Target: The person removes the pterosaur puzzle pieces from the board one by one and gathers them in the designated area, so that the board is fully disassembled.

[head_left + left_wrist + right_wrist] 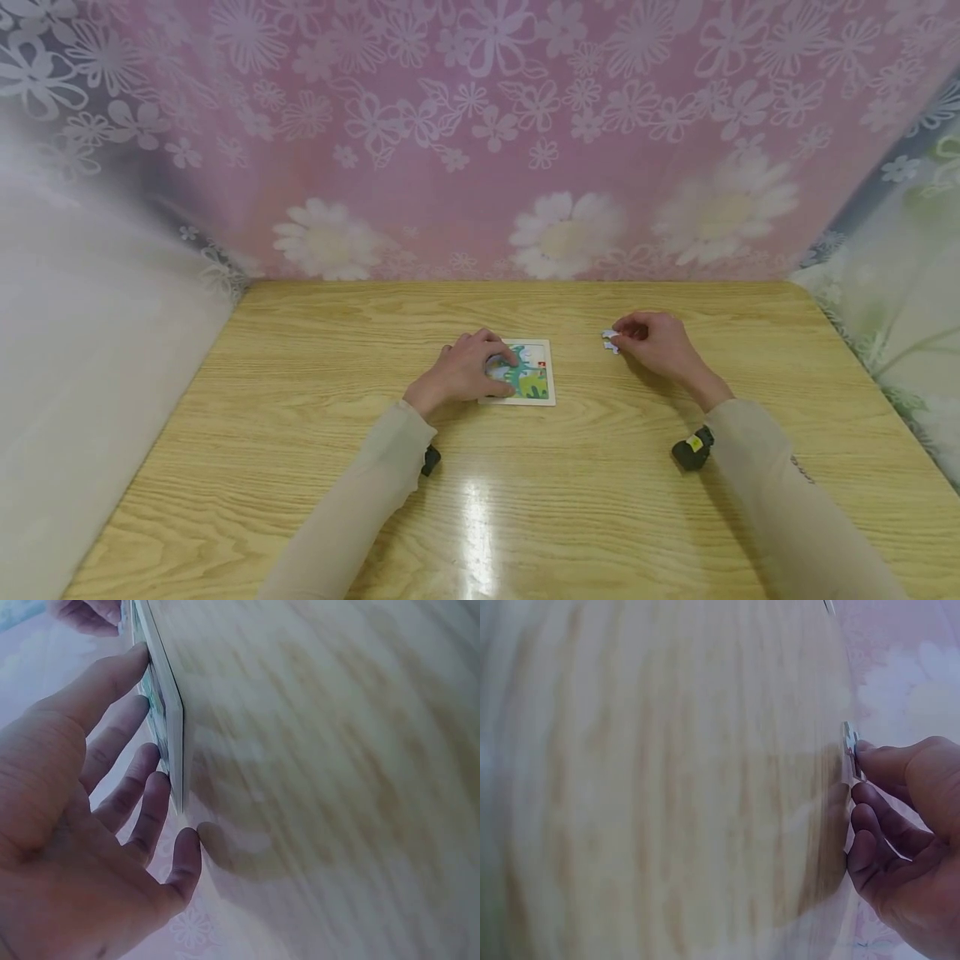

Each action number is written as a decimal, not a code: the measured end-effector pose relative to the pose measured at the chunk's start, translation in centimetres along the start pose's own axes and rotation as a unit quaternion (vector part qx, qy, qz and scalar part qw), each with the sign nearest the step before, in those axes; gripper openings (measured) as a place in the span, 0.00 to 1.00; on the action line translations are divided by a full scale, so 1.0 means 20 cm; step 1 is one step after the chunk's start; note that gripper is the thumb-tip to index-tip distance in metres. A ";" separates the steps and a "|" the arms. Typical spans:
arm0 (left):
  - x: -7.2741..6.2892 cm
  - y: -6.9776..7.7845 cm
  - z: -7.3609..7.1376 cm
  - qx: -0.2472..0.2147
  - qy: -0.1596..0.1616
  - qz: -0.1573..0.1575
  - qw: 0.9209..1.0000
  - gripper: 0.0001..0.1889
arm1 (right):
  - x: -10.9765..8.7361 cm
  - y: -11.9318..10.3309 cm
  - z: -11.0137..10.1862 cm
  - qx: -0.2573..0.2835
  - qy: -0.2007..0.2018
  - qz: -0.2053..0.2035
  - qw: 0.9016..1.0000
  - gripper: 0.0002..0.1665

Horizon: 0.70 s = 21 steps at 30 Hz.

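A small square jigsaw puzzle [534, 382] with a pale frame and a green, white and blue picture lies flat on the table. My left hand [468, 367] is over its left side, fingers spread. In the left wrist view, fingertips [142, 652] touch the picture near the puzzle's edge, and the little finger reaches down to the tabletop. To the right of the puzzle, my right hand [654, 343] pinches a white-looking puzzle piece [611, 341]. The right wrist view shows this piece edge-on between thumb and fingers, close over the wood.
The wood-grained table [315, 333] runs back to a pink flowered curtain [450, 167]. Pale cloth hangs along the left and right sides. A black wrist camera [692, 450] sits under the right forearm, low over the table.
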<state>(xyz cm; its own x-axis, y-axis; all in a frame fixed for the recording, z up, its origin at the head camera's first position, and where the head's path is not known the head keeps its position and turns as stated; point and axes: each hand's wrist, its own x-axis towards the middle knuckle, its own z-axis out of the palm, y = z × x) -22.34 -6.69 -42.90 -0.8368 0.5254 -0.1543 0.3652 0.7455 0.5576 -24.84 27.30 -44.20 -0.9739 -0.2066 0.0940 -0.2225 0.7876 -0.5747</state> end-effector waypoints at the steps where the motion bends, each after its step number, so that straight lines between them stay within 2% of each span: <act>1: 0.00 0.00 0.00 0.000 0.000 0.000 1.000 0.17 | 0.00 0.00 0.00 -0.001 0.000 -0.001 1.000 0.14; 10: -0.01 0.02 0.00 0.010 0.003 0.001 1.000 0.17 | -0.02 -0.02 0.01 0.001 0.011 -0.004 1.000 0.16; 14: -0.01 0.02 0.00 0.010 0.004 0.000 1.000 0.17 | -0.04 -0.09 0.03 0.013 0.002 -0.029 0.999 0.17; 21: -0.01 0.02 0.00 0.017 0.007 -0.003 1.000 0.18 | -0.06 -0.23 0.11 0.024 -0.038 -0.075 0.996 0.15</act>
<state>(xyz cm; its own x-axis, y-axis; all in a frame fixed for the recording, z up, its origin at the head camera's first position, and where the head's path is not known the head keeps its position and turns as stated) -22.02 -6.45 -42.74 -0.8443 0.5154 -0.1469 0.3733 0.7622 0.5289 -22.51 22.67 -43.49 -0.9233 -0.3644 0.1216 -0.3612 0.7157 -0.5978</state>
